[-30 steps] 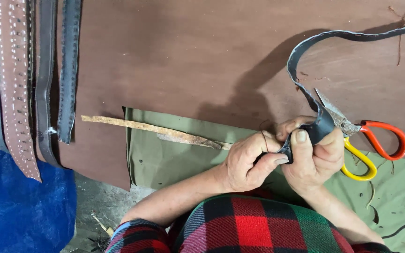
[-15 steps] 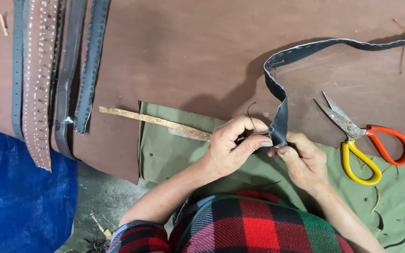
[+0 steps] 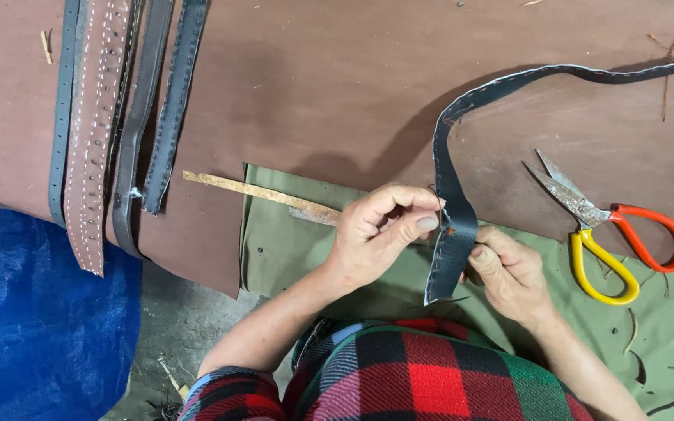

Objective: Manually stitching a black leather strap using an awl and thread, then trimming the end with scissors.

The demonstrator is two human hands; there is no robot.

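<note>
A long dark grey strap (image 3: 452, 234) with stitched edges curls from the upper right down to my hands. My left hand (image 3: 380, 230) pinches at its edge with thumb and forefinger, apparently on a thin thread. My right hand (image 3: 509, 273) grips the strap's lower end from the right. Scissors (image 3: 610, 230) with one orange and one yellow handle lie open on the brown sheet, just right of my right hand, touched by neither hand.
Several grey and brown straps (image 3: 111, 125) hang over the left edge of the brown sheet (image 3: 313, 86). A thin wooden stick (image 3: 259, 195) lies across olive cloth (image 3: 290, 249). Blue tarp (image 3: 33, 327) covers the floor at left.
My right hand let go of the scissors, which now lie on the sheet. Both hands moved onto the strap's end, and the view shifted right.
</note>
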